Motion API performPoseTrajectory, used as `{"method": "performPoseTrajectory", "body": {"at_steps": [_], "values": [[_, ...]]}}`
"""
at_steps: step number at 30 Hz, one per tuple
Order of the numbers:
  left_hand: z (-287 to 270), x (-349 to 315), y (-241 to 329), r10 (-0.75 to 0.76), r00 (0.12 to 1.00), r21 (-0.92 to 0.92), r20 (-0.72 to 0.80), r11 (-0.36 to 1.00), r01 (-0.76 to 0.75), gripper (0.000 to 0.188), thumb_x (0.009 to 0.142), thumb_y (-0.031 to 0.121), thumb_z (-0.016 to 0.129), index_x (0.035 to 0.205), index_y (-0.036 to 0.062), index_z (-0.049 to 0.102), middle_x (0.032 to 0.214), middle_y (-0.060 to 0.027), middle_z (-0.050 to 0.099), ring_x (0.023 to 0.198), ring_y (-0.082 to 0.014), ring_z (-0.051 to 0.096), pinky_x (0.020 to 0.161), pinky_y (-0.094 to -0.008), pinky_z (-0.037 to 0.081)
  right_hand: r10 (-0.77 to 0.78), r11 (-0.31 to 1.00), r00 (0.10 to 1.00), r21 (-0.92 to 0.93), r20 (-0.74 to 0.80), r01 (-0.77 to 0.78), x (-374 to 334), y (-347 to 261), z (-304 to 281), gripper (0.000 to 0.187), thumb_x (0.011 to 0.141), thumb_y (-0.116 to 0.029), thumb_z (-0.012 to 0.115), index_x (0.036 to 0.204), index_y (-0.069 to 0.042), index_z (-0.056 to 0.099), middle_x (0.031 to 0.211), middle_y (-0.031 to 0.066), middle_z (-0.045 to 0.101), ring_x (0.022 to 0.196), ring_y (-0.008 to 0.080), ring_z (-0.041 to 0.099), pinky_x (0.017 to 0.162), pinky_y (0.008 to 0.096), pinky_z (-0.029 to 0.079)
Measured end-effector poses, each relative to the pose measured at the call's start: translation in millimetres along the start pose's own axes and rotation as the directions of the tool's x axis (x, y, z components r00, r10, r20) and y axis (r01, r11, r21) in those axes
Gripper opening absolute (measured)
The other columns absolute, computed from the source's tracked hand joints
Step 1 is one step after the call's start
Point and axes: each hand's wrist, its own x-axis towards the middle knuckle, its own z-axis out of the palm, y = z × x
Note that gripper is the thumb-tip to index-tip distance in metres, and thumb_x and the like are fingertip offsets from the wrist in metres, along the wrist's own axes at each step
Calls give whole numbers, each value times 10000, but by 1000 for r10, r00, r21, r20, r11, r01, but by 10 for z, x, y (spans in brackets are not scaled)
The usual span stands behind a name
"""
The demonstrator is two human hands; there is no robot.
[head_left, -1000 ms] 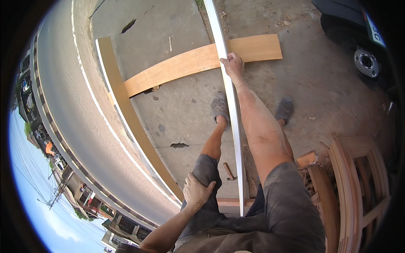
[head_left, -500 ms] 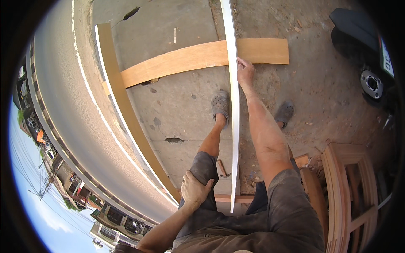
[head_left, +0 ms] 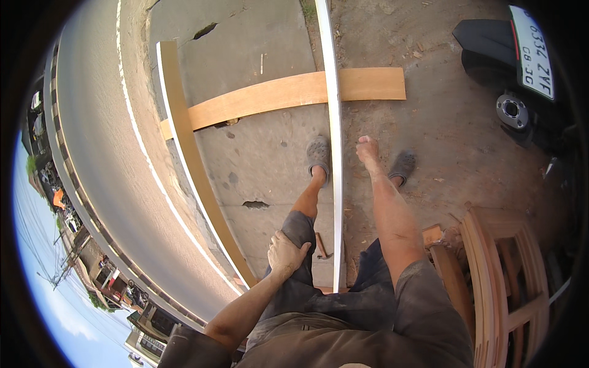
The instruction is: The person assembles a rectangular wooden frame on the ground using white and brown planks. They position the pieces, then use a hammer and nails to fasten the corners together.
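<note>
Right hand (head_left: 368, 149) is off the long white strip (head_left: 335, 153) now. Half a second back it was resting on that strip up near where it crosses the wooden plank (head_left: 288, 95); now it has drawn back toward the body and hangs just to the right of the strip, apart from it, fingers loosely curled and holding nothing. So the contact is broken, and the strip lies on its own for the moment.

The strip itself hasn't gone anywhere: it runs straight away from the person, from between the legs near the lower middle, over the concrete ground (head_left: 257, 159), across the plank and on out of the top of the view. The plank lies crosswise beneath it, its left end meeting a second long board (head_left: 190, 153) that angles along the kerb beside the road (head_left: 98, 153).

Left hand (head_left: 286, 254) is planted on the left knee, palm down, fingers spread over the dark shorts; it grips no tool, just braces the bent-over stance, as it did a second ago.

Feet in grey clogs either side of the strip: left clog (head_left: 318, 153) touching its left edge, right clog (head_left: 403, 167) well clear to the right. A small hammer-like tool (head_left: 321, 245) lies on the ground just left of the strip's near end. Curved wooden frame pieces (head_left: 503, 288) stacked at right, a parked motorbike's rear (head_left: 521, 80) beyond
</note>
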Motion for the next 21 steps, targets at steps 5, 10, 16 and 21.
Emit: {"method": "performPoseTrajectory", "body": {"at_steps": [5, 10, 16, 21], "values": [[67, 59, -153, 76, 994, 26, 81, 997, -79, 1042, 850, 607, 821, 1490, -115, 426, 1417, -315, 615, 1331, -447, 627, 1115, -502, 519, 60, 967, 997, -249, 39, -49, -1750, 992, -1033, 504, 956, -425, 766, 1277, -38, 737, 1159, 186, 785, 1076, 320, 750, 919, 446, 581], [-143, 244, -616, 361, 906, -108, 223, 933, -344, 928, 930, 654, 723, 1504, -59, 571, 1432, -280, 665, 1310, -385, 665, 1105, -443, 520, 145, 980, 989, -139, 19, -141, -3617, 1588, -1712, 827, 953, -615, 689, 1548, -53, 569, 1637, 255, 485, 1519, 416, 457, 1241, 466, 378], [-478, -49, -740, 292, 870, -264, 398, 944, -197, 764, 1030, 693, 593, 1339, 11, 745, 1240, -193, 781, 1140, -285, 736, 1008, -409, 555, 344, 760, 939, 587, 2, -280, -4433, 2182, -2023, 888, 977, -620, 660, 1537, 57, 533, 1553, 276, 563, 1451, 374, 538, 1200, 437, 409], [-716, -773, 218, 302, 894, 120, 331, 926, -358, 780, 1015, 697, 625, 1271, -26, 769, 1224, -174, 785, 1053, -270, 742, 943, -415, 575, 282, 660, 958, 714, 52, -234, -4402, 2797, -2491, 758, 980, -577, 661, 1353, 82, 677, 1290, 237, 733, 1152, 320, 697, 1022, 414, 512]]}}
